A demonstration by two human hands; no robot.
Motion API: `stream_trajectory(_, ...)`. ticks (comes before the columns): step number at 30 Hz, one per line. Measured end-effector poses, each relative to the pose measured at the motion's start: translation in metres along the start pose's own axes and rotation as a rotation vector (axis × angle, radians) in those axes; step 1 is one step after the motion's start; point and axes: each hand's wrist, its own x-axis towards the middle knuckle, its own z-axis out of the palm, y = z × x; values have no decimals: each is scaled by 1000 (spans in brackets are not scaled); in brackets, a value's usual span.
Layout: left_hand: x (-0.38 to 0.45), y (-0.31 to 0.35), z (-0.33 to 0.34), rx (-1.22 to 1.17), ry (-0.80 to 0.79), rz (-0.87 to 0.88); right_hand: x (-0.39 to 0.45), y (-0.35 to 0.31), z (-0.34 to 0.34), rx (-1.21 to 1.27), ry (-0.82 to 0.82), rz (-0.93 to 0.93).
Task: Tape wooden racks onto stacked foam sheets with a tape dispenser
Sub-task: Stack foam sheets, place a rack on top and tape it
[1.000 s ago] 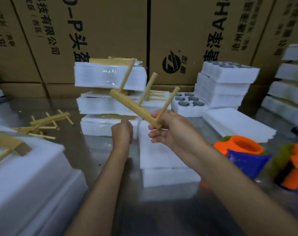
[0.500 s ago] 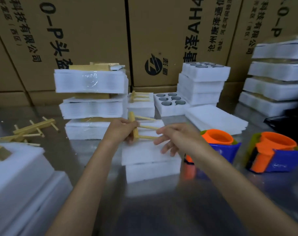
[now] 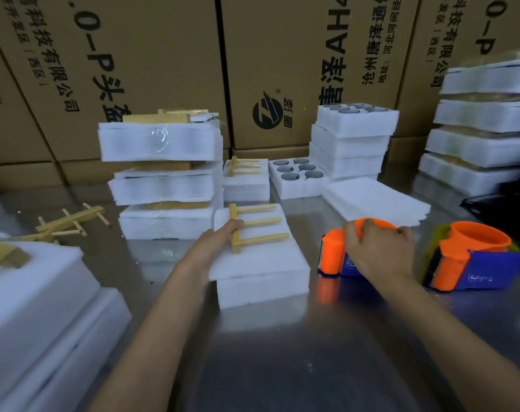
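A wooden rack (image 3: pixel 254 227) with three pegs lies flat on top of a stack of white foam sheets (image 3: pixel 258 269) in the middle of the metal table. My left hand (image 3: pixel 220 239) rests on the foam's left edge with its fingers against the rack's crossbar. To the right, my right hand (image 3: pixel 374 248) grips an orange and blue tape dispenser (image 3: pixel 334 254) that stands on the table beside the foam stack.
A second tape dispenser (image 3: pixel 472 257) sits at the right. Taped foam bundles (image 3: pixel 163 179) are stacked behind, loose racks (image 3: pixel 71 223) lie at the left, more foam stacks (image 3: pixel 350 144) stand at the back and right (image 3: pixel 484 135), and large foam blocks (image 3: pixel 35 307) fill the near left. Cardboard boxes (image 3: pixel 169 55) wall the back.
The rack went from held up in the air by my right hand to lying flat on the foam stack. My right hand let go of it and moved right onto the tape dispenser.
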Motion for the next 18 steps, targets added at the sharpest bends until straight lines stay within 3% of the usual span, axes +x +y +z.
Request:
stream_trajectory(10,-15,-5,19,-63,-166,12,25,13,-25,34,236,-179)
stream_trajectory(15,-25,-5,28,-68,-218,-48,46,8,-65,504,313,-154)
stream_trajectory(17,-34,-2,38,-9,-127,33,46,1,-75,562,310,-204)
stream_trajectory(18,-40,3,44,88,-20,154,45,-3,-77,564,308,-229)
